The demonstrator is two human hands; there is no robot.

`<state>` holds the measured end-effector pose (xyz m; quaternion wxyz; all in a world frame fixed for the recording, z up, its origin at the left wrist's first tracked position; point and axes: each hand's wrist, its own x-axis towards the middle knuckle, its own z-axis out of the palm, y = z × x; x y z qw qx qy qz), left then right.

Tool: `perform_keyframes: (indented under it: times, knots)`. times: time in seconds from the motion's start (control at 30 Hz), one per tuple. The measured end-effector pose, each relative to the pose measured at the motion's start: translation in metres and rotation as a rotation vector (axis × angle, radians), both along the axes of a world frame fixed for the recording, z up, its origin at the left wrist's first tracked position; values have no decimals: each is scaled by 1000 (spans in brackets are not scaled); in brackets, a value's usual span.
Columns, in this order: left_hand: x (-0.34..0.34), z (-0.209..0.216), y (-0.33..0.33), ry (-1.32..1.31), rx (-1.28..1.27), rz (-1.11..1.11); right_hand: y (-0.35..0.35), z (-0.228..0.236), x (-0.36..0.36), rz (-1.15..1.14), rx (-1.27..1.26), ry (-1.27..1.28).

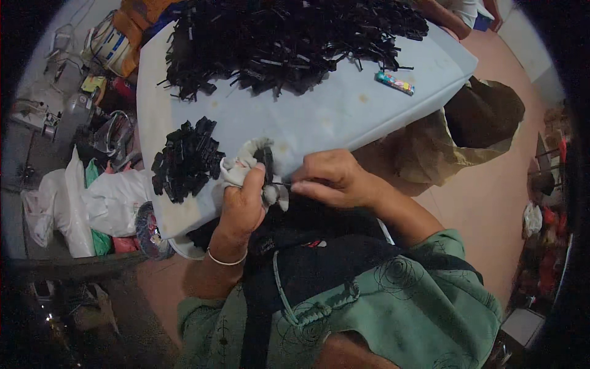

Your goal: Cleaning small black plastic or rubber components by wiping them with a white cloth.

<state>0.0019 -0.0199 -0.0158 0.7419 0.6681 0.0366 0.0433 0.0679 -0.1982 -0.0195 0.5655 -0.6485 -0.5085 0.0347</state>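
Near the table's front edge, my left hand (243, 202) is closed with a crumpled white cloth (236, 170) and a small black strip-like piece (267, 161) in its grip. My right hand (337, 177) is closed just to the right of it, fingers pinched together. Something thin and dark reaches from those fingers toward the black piece; its kind is too small to tell. To the left of my left hand lies a small heap of black pieces (187, 161). A much larger pile of similar black pieces (276, 46) covers the far part of the table.
A pale-covered table (332, 120) carries the piles and a small colourful tube-shaped packet (395, 83). An open brown sack (458, 150) stands right of the table. White plastic bags (114, 200) crowd the left side. Another person's arm (447, 18) shows at the far right end.
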Motion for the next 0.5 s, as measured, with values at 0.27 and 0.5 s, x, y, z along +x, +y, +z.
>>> perform_keyframes:
  times: [0.27,0.5]
  knots:
    - [-5,27,-13,97,125,-198,24,2,-5,-256,-18,414]
    - [-7,18,-13,71,262,-182,20,-4,-11,-203,-7,282]
